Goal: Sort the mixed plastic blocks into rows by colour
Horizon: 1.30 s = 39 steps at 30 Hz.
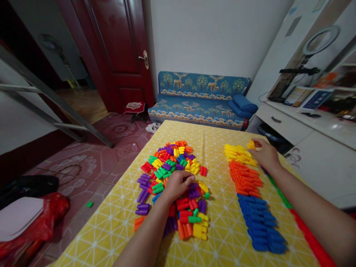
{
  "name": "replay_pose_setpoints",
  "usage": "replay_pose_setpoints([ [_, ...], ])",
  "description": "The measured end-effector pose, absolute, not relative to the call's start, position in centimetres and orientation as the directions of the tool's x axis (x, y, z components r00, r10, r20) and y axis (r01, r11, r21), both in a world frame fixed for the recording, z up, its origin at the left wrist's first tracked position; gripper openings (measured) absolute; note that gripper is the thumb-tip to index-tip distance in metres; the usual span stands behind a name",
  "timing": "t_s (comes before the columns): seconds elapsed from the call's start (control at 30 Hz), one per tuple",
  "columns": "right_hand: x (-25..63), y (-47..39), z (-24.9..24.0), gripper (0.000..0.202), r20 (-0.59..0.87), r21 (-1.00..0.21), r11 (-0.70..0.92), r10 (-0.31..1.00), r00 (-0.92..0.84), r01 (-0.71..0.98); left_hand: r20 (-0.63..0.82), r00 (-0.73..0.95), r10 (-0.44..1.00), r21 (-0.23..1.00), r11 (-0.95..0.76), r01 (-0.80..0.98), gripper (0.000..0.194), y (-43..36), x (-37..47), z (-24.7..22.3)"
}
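My left hand (177,184) is over a mixed pile of plastic bullet-shaped building blocks (164,173), its fingers loosely bent, thumb and index finger apart. Nothing shows between them; the other fingertips are hidden. My right hand (265,154) pinches a yellow building block (250,144) at the far end of the sorted blocks. Just beside it lie yellow blocks (237,154) in a group. Nearer to me come rows of orange blocks (244,178) and blue blocks (260,222). Partly behind my right forearm runs a line of green blocks (280,193) and red blocks (311,235).
A yellow patterned cloth (214,207) covers the table. Beyond it stands a blue sofa (200,107), with a white cabinet (314,148) at the right. One green block (89,204) lies on the floor, near a red plastic bag (57,215). A metal ladder (63,107) leans at the left.
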State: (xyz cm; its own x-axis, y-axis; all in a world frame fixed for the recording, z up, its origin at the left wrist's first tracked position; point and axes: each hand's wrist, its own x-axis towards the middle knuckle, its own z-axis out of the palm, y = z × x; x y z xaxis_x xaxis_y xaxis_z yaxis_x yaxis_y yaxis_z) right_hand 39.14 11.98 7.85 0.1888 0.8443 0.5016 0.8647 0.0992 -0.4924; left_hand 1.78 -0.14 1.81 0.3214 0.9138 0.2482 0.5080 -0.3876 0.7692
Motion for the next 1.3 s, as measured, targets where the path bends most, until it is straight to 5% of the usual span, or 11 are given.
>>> replay_pose_setpoints([
  [0.1,42.5,14.5,6.0,0.053,0.371,-0.287,0.072,0.928,0.042,0.955,0.237,0.314,0.919,0.775,-0.374,0.51,0.031,-0.1,1.8,1.8],
  [0.27,42.7,14.8,4.2,0.052,0.237,-0.06,0.252,0.943,-0.232,0.966,0.219,0.306,0.927,0.794,-0.351,0.496,0.029,-0.2,1.9,1.7],
  [0.73,40.9,14.0,4.2,0.049,0.238,0.019,0.292,0.927,-0.288,0.956,0.228,0.306,0.924,0.773,-0.363,0.521,0.032,-0.2,1.8,1.6],
  [0.87,39.0,13.0,5.1,0.044,0.325,-0.061,0.295,0.909,-0.26,0.954,0.232,0.301,0.925,0.768,-0.364,0.527,0.03,-0.2,1.8,1.6],
  [1.03,31.4,8.3,6.8,0.036,0.442,-0.36,0.406,0.867,-0.229,0.84,0.228,0.294,0.928,0.772,-0.357,0.527,0.03,-0.1,1.7,1.5],
  [1.13,26.6,4.1,6.1,0.032,0.377,-0.526,0.443,0.887,-0.267,0.727,0.253,0.264,0.931,0.776,-0.358,0.519,0.028,-0.1,1.7,1.3],
  [1.3,22.9,-0.8,1.9,0.037,0.191,-0.689,0.287,0.958,-0.215,0.665,0.271,0.237,0.933,0.772,-0.358,0.525,0.026,0.0,1.7,1.1],
])
